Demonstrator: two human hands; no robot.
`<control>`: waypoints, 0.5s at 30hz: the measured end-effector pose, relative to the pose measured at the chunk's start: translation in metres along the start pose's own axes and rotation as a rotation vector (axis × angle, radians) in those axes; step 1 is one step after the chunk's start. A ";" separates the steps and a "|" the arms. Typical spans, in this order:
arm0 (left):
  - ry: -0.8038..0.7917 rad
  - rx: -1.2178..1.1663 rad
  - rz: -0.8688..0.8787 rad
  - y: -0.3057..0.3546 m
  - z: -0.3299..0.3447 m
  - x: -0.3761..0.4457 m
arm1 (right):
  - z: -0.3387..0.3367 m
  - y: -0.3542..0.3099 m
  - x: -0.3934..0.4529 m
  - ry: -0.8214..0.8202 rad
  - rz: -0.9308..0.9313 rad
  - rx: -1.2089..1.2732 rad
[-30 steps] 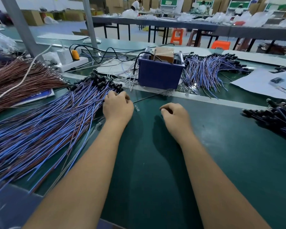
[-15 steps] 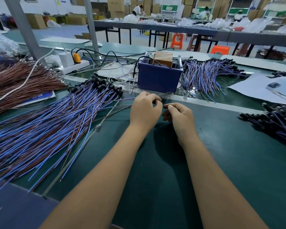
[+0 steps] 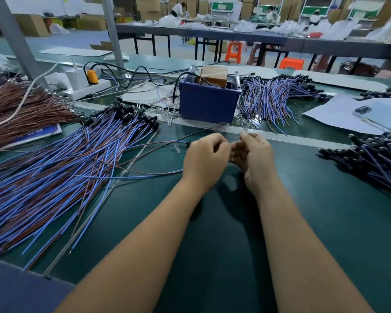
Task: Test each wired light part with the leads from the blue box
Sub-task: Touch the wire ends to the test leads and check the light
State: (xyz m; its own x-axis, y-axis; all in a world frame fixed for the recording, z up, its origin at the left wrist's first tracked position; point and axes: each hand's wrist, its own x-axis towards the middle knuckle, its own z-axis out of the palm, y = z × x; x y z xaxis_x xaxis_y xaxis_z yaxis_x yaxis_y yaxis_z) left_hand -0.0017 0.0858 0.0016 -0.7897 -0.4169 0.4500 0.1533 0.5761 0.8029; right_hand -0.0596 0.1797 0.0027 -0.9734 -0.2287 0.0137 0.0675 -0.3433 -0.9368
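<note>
Both hands are meeting over the green table [image 3: 325, 222], a little in front of the blue box [image 3: 209, 104]. The left hand [image 3: 204, 162] is curling its fingers, and it is holding one wired light part [image 3: 145, 175], whose blue and brown wires are running from under this hand to the left across the table. The right hand [image 3: 255, 159] is also curling its fingers, just beside the left one and nearly touching it. It seems to be pinching something very small, perhaps a lead from the box, but the blur is hiding what it is.

The blue box is standing upright near the far edge of the table, with a brown block [image 3: 213, 75] sitting inside it and a black cable [image 3: 177, 86] going in on its left side. A large pile of blue and brown wired parts [image 3: 54, 172] is lying to the left of the hands, with the black heads pointing toward the box. A second bundle [image 3: 278, 98] is lying just to the right of the box, and a third pile [image 3: 370, 159] is lying at the right edge. A small clear piece [image 3: 177, 150] is lying on the table just left of the left hand. A white power strip [image 3: 86, 89] is sitting behind the left pile.
</note>
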 end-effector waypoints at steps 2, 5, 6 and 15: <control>0.015 0.168 -0.118 -0.014 -0.009 0.007 | -0.001 0.001 0.000 0.020 -0.066 -0.125; -0.082 0.550 -0.189 -0.028 -0.019 0.012 | 0.000 0.009 -0.001 0.084 -0.169 -0.431; -0.141 0.621 -0.183 -0.029 -0.021 0.012 | 0.001 0.010 -0.002 0.095 -0.191 -0.489; -0.432 0.424 0.109 -0.032 -0.032 0.011 | -0.021 0.007 0.005 0.275 -0.339 -0.745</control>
State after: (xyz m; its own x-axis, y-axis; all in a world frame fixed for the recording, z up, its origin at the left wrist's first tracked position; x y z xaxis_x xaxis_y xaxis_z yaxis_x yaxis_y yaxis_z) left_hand 0.0037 0.0407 -0.0070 -0.9658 -0.0682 0.2503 0.0674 0.8657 0.4960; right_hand -0.0688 0.1957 -0.0109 -0.9399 0.0400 0.3390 -0.3036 0.3557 -0.8839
